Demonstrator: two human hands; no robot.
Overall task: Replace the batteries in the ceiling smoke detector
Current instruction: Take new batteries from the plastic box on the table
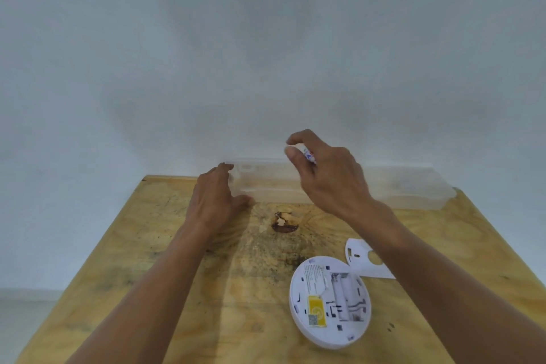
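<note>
A round white smoke detector (329, 301) lies face down on the wooden table (177, 289), its battery bay uncovered and holding no batteries. Its white cover plate (362, 257) lies just behind it. My right hand (328, 177) hovers above a long clear plastic box (413, 189) at the table's far edge and holds a small white battery (308, 155) with red and blue print. My left hand (215, 198) rests against the box's left end, fingers curled on its corner.
A dark knot hole (283, 223) and stains mark the tabletop between my hands. A plain white wall (266, 53) rises directly behind the box. The table's left edge drops off to a pale floor (26, 313).
</note>
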